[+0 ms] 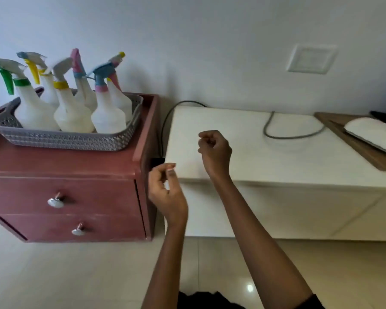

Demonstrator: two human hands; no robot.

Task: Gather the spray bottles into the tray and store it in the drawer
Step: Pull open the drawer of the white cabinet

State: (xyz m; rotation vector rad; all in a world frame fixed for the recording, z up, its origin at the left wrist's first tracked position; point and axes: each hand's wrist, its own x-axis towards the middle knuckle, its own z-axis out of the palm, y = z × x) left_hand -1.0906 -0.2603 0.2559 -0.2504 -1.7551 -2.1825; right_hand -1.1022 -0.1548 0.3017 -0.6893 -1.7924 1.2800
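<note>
Several white spray bottles (71, 112) with green, yellow, pink and blue triggers stand upright in a grey perforated tray (71, 140). The tray rests on top of a reddish-brown drawer cabinet (60, 197), whose two drawers with silver knobs are closed. My left hand (165, 190) hovers just right of the cabinet's corner, fingers loosely curled, holding nothing. My right hand (214, 150) hangs over the white counter (276, 157), fingers curled in, also holding nothing. Both hands are well to the right of the tray.
A grey cable (294, 136) loops on the white counter, and a black cable (165, 121) drops between counter and cabinet. A wooden board (366, 150) with a white object (374, 132) lies at the far right. A wall plate (310, 59) sits above. Glossy tiled floor below.
</note>
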